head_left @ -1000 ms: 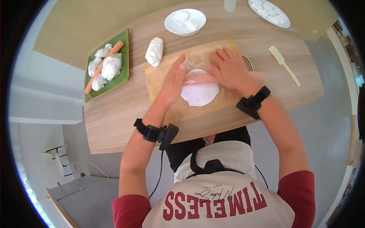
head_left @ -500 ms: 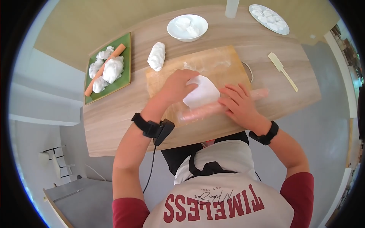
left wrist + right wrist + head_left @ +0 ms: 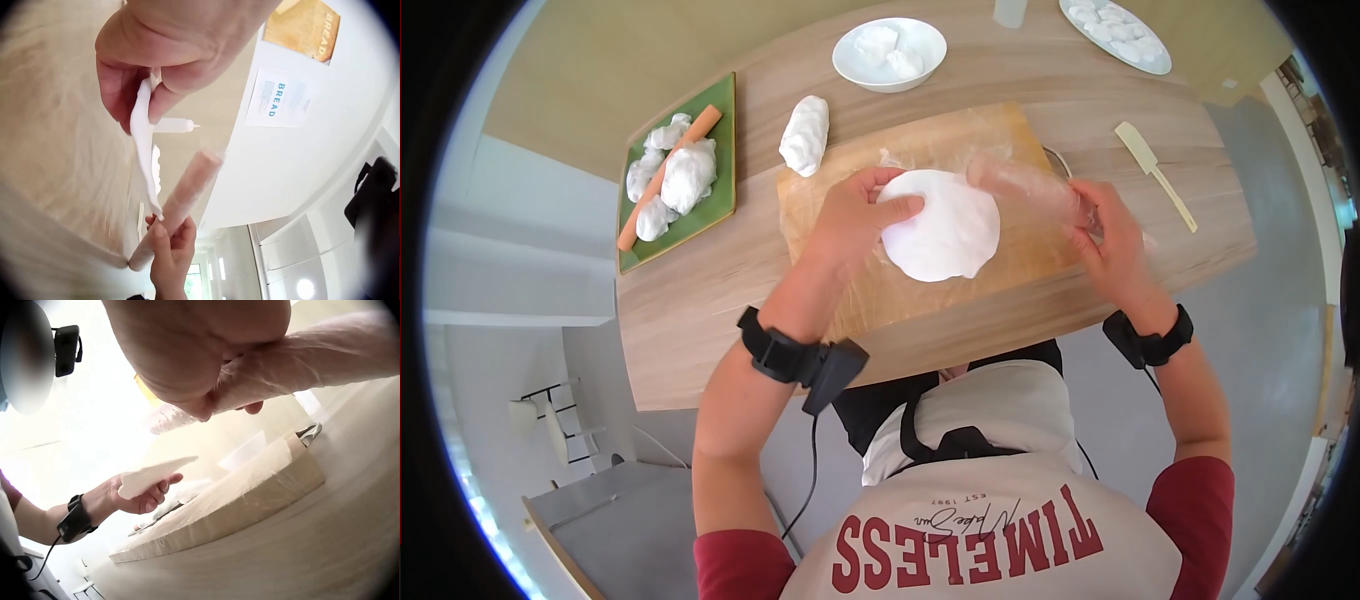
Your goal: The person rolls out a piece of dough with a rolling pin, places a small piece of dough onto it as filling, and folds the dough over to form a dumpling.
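My left hand (image 3: pixel 847 218) pinches the left edge of a flat, round white dough sheet (image 3: pixel 948 228), thumb on top and fingers beneath. In the left wrist view the dough sheet (image 3: pixel 142 134) hangs from thumb and fingers, seen edge-on; the right wrist view shows it raised above the wooden board (image 3: pixel 250 494). My right hand (image 3: pixel 1115 245) grips a pinkish rolling pin (image 3: pixel 1022 186) wrapped in clear plastic, tilted above the right part of the board. Beside the left wrist view's dough, the rolling pin (image 3: pixel 190 184) slants upward from the right hand (image 3: pixel 172 253).
A green tray (image 3: pixel 722 190) at left carries several white wrapped lumps and an orange-brown stick (image 3: pixel 668 180). Behind the board are a white wrapped roll (image 3: pixel 805 136) and a white bowl (image 3: pixel 890 80) with white pieces. To the right lie a cream spatula (image 3: pixel 1138 150) and a plate (image 3: pixel 1162 66) of white pieces.
The rolling pin went over the dough toward the body, then the right hand lifted it up and to the right. The left hand left the pin, took the dough's edge and raised the sheet.
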A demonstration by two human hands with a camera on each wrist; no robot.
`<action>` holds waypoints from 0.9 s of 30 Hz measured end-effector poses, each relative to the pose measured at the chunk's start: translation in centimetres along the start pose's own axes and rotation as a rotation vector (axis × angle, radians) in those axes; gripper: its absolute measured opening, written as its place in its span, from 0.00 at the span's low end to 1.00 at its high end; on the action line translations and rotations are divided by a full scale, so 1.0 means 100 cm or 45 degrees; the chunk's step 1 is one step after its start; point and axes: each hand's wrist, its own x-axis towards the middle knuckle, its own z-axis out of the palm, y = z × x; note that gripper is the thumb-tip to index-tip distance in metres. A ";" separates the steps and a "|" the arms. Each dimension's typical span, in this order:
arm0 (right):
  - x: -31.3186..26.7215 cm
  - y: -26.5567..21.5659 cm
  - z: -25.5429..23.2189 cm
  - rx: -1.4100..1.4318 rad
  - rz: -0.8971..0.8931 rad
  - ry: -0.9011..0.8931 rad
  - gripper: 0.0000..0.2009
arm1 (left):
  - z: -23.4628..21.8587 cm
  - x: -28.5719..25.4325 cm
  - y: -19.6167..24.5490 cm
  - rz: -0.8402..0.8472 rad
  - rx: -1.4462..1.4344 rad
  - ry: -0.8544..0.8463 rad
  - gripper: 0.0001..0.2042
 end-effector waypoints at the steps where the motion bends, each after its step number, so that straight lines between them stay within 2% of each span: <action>1: 0.003 -0.001 0.000 -0.050 -0.038 -0.005 0.20 | 0.003 -0.004 -0.008 -0.007 -0.002 0.006 0.17; 3: 0.006 0.000 0.002 -0.099 -0.075 -0.014 0.19 | 0.011 -0.010 -0.021 -0.044 -0.076 0.182 0.20; 4: 0.007 0.001 0.002 -0.090 -0.075 -0.049 0.19 | 0.014 -0.013 -0.022 -0.044 -0.078 0.183 0.20; 6: 0.010 0.003 0.004 -0.081 -0.078 -0.084 0.19 | 0.018 -0.017 -0.022 -0.035 0.136 0.320 0.20; 7: 0.011 0.003 0.005 -0.058 -0.036 -0.122 0.19 | 0.017 -0.017 -0.023 -0.037 0.135 0.322 0.20; 9: 0.012 0.004 0.007 -0.037 0.004 -0.165 0.19 | 0.014 -0.017 -0.028 0.125 0.218 0.267 0.20; 12: 0.013 0.006 0.008 -0.138 -0.033 -0.244 0.19 | 0.006 -0.019 -0.026 0.071 0.028 0.158 0.19; 16: 0.014 0.008 0.011 -0.158 -0.094 -0.252 0.19 | -0.001 -0.026 -0.023 0.085 0.076 0.074 0.18; 18: 0.014 0.008 0.013 -0.156 -0.104 -0.263 0.19 | 0.000 -0.035 -0.016 0.165 0.516 0.153 0.18; 19: 0.015 0.007 0.014 -0.203 -0.204 -0.293 0.19 | -0.002 -0.037 -0.019 0.162 0.513 0.153 0.18; 20: 0.017 0.005 0.015 -0.251 -0.304 -0.321 0.19 | -0.008 -0.039 -0.024 0.336 0.691 0.263 0.18; 21: 0.018 0.003 0.017 -0.253 -0.304 -0.319 0.19 | -0.010 -0.042 -0.028 0.513 0.867 0.374 0.19; 22: 0.019 0.000 0.019 -0.272 -0.345 -0.345 0.18 | -0.008 -0.046 -0.027 0.514 0.866 0.372 0.19; 24: 0.019 -0.004 0.024 -0.292 -0.382 -0.370 0.18 | -0.003 -0.057 -0.025 0.946 1.097 0.366 0.19; 25: 0.019 -0.005 0.027 -0.320 -0.395 -0.434 0.19 | 0.002 -0.059 -0.027 0.947 1.095 0.366 0.19; 27: 0.020 -0.008 0.031 -0.349 -0.411 -0.499 0.20 | 0.019 -0.062 -0.032 1.063 1.303 0.074 0.23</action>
